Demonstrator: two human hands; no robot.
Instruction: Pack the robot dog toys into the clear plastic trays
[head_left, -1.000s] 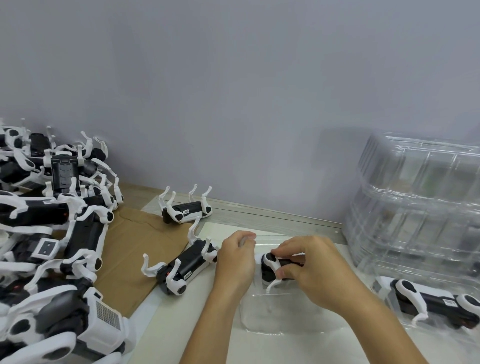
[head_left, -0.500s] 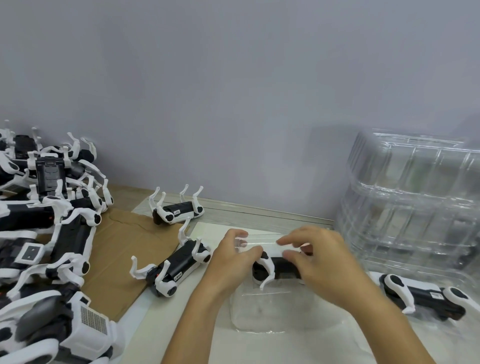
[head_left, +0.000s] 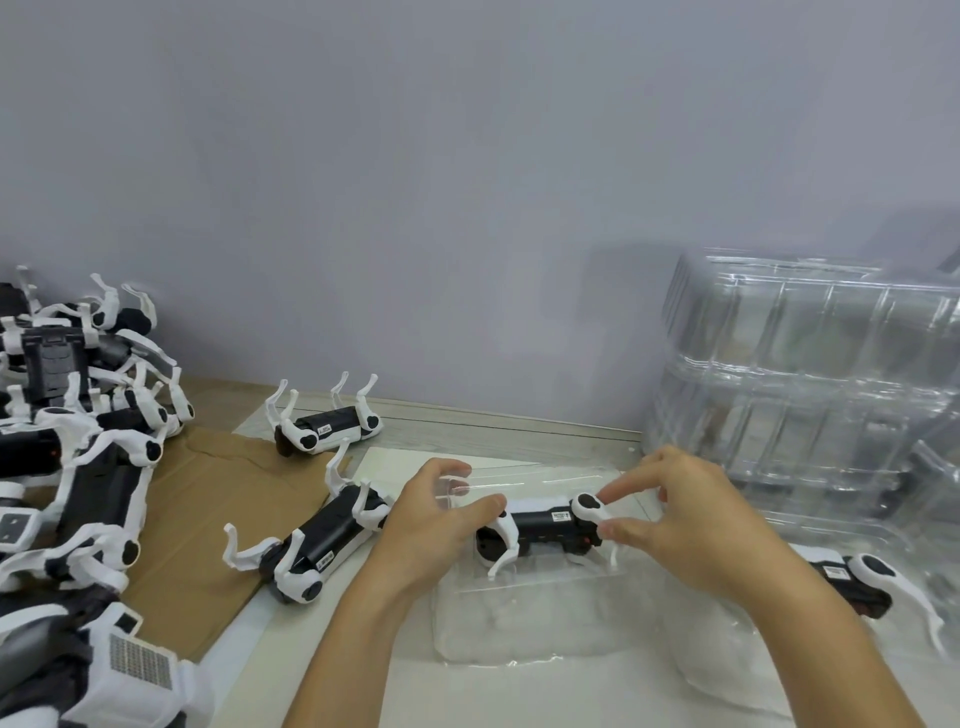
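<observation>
Head view. Step in hand, as judged: seating one robot dog toy (head_left: 540, 530) into the open clear plastic tray (head_left: 524, 631) at lower centre of the frame.

The toy lies lengthwise over the tray, just right of frame centre, white legs pointing down toward the cavity. The left hand (head_left: 431, 525) is at the toy's left end, thumb and fingers loosely curved and spread; the thumb touches or nearly touches the end, and whether it grips cannot be told. The right hand (head_left: 685, 525) pinches the white hip piece at the toy's right end between fingertip and thumb.

To do this well, in my judgement: keep the body level, line the legs up with the moulded recesses before pressing, and push on the black body, not on the thin legs, which look liable to flex or snag on the tray rim. The tray is light and thin-walled; it may slide or buckle unless one hand steadies it.

Appearance of the toy: black oblong body, small white label on its side, four slim curved white legs on round black-capped joints.

Other items: two loose toys, belly up, at centre left, one on brown cardboard (head_left: 208, 499); a heap of toys (head_left: 78, 441) at far left; a stack of empty trays (head_left: 810, 395) at right; a packed toy (head_left: 857, 582) at lower right.
</observation>
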